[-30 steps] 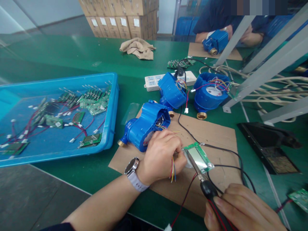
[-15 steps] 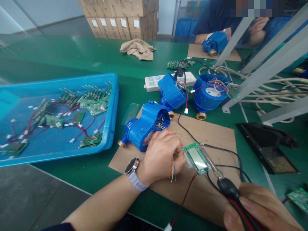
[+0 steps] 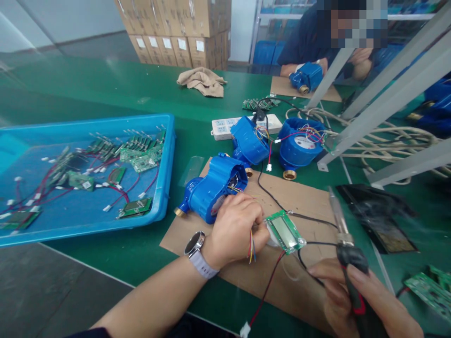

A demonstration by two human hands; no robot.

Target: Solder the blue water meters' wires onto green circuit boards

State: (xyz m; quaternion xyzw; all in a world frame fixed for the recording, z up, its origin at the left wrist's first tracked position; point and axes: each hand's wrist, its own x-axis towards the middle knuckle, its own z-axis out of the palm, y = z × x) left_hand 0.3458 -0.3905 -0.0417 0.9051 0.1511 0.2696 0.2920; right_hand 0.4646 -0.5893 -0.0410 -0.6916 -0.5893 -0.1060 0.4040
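Note:
My left hand (image 3: 236,230), a watch on its wrist, is closed in a pinch on thin coloured wires at the left edge of a small green display board (image 3: 284,231). The board lies on a brown cardboard sheet (image 3: 299,197). Just behind my left hand lies a blue water meter housing (image 3: 211,188) on its side. My right hand (image 3: 355,300) is wrapped round the black handle of a soldering iron (image 3: 343,234). Its metal tip points up and away, to the right of the board and clear of it.
A blue tray (image 3: 165,155) with several circuit boards and wires sits at the left. Two more blue meters (image 3: 299,143), a white power strip (image 3: 225,126) and a black stand (image 3: 380,216) lie beyond. A co-worker across the table handles another meter (image 3: 306,76). Grey frame bars cross the right side.
My right hand has swung the soldering iron off the display board, out to the right and tip upward. My left hand has kept its pinch on the wires.

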